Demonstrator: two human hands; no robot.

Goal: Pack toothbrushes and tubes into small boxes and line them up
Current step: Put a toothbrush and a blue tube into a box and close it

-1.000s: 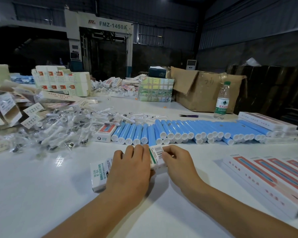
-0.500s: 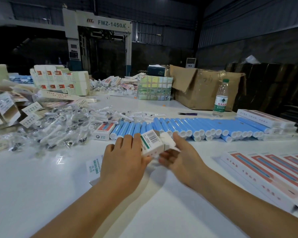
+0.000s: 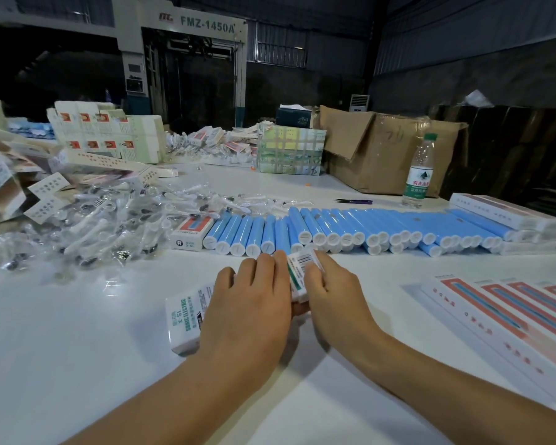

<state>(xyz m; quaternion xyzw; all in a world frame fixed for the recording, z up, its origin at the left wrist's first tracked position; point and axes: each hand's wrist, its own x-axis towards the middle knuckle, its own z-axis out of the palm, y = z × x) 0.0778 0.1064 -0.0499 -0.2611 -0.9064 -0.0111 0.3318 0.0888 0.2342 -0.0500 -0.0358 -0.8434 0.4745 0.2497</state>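
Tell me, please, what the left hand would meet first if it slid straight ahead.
Probably the row of blue tubes just beyond the left hand; its fingertips point at their white caps, though depth is unclear.

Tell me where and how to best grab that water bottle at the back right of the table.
Probably the water bottle is best gripped around its body at the label, coming from the front: it stands upright and its near side faces open table. The cardboard box looks close behind and to its left, so that side seems tighter.
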